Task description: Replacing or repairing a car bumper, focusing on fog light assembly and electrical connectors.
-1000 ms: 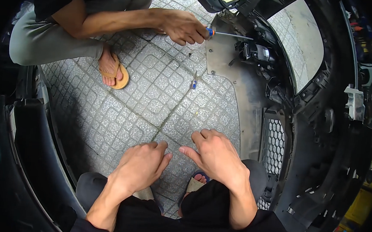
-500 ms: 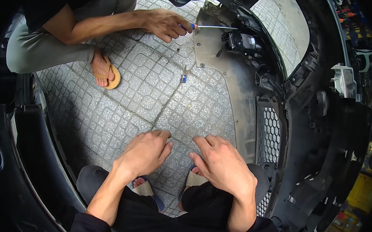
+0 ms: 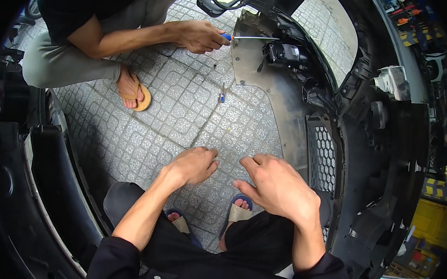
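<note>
A small screwdriver (image 3: 222, 96) is laid on the ground (image 3: 174, 102), left of the bumper (image 3: 355, 143). Left of the bumper too, the left hand (image 3: 195, 164) and right hand (image 3: 280, 186) are held apart, empty. Near the bumper, a long screwdriver (image 3: 245, 37) is gripped by a co-worker (image 3: 93, 33).

1. A screwdriver (image 3: 222, 96) lies on the paving (image 3: 168, 120), ahead of the left hand (image 3: 194, 166) and right hand (image 3: 277, 183).
2. Right of it, a grille (image 3: 324, 153) sits in a bumper (image 3: 359, 167).
3. Left: a co-worker's foot (image 3: 127, 87).
</note>
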`<action>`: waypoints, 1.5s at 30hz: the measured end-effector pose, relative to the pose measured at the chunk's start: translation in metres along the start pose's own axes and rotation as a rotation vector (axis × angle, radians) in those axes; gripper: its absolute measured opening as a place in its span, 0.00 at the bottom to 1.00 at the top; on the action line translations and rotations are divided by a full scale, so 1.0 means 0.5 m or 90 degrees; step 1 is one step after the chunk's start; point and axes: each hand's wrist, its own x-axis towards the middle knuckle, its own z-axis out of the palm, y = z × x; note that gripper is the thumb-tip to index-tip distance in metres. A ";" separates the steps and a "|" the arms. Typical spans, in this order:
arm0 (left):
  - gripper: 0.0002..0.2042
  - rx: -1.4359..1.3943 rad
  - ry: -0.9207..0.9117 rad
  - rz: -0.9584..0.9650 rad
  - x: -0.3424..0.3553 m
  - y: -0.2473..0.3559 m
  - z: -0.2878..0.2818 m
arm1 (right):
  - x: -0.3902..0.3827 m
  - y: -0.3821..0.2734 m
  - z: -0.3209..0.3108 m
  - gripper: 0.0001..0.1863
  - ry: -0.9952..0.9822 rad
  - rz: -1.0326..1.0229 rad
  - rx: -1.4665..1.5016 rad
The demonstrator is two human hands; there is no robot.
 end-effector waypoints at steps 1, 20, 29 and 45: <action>0.17 0.011 -0.013 -0.022 0.006 -0.002 -0.005 | 0.018 0.001 -0.009 0.23 -0.025 0.021 -0.012; 0.20 -0.073 0.099 -0.071 -0.016 -0.052 -0.038 | 0.092 0.010 0.045 0.19 0.016 -0.031 -0.026; 0.17 -0.021 0.044 -0.090 -0.023 -0.044 -0.019 | 0.089 -0.012 0.067 0.21 -0.054 -0.056 -0.004; 0.13 0.001 -0.008 -0.075 -0.020 -0.068 -0.005 | 0.082 -0.034 0.084 0.22 -0.045 -0.070 -0.040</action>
